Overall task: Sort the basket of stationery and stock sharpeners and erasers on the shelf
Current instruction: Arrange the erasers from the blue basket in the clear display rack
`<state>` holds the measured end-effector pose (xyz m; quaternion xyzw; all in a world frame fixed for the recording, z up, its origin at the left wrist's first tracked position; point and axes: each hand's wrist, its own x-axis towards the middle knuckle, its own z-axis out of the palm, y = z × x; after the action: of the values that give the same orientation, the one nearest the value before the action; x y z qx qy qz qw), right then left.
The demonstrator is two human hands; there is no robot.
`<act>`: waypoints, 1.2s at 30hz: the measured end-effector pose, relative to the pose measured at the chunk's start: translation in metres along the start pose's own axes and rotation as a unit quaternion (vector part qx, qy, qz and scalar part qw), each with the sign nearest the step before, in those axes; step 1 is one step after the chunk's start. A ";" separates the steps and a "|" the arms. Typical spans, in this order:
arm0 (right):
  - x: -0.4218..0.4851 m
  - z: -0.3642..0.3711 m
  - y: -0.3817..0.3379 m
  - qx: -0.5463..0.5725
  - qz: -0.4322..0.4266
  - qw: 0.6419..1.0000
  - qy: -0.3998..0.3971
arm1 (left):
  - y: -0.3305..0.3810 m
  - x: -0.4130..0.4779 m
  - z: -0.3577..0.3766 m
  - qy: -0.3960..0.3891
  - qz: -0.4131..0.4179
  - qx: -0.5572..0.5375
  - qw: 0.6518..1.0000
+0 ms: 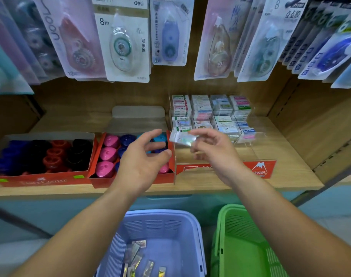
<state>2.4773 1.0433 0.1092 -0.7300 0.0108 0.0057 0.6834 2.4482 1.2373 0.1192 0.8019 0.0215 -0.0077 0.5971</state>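
Eraser [182, 139]: a small wrapped packet, blurred, pinched at one end between your right hand's [212, 154] fingertips. It hangs in the air just over the left front corner of the eraser rack [259, 169], touching nothing else that I can make out.

Left hand [142, 156]: fingers loosely spread and relaxed, holding nothing, just left of the rack and over the sharpener box [102, 181]. Your hands are apart, with the eraser between them.

The rack itself is clear plastic with a red front strip. Stacked erasers [210, 114] fill its back rows.

Left of the rack, touching its side, the red sharpener box holds pink and blue sharpeners [108, 154]. Further left of the rack is a second red box [40, 181] with dark blue, black and red sharpeners [52, 154].

The rack and both boxes stand on the wooden shelf [290, 172].

Above the rack, correction tape packs [121, 43] hang in a row.

Below the rack, under the shelf edge, a purple basket [160, 213] holds a few loose packets [134, 254]. A green basket [240, 246] is just to its right.
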 end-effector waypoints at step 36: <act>-0.148 0.035 0.139 -0.322 0.019 0.946 -0.041 | -0.112 -0.120 -0.055 -0.212 0.005 0.485 0.849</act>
<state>2.3267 1.0698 -0.0289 -0.9099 -0.0057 0.0513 0.4117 2.3225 1.3190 0.0318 0.9683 -0.1157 -0.1841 0.1227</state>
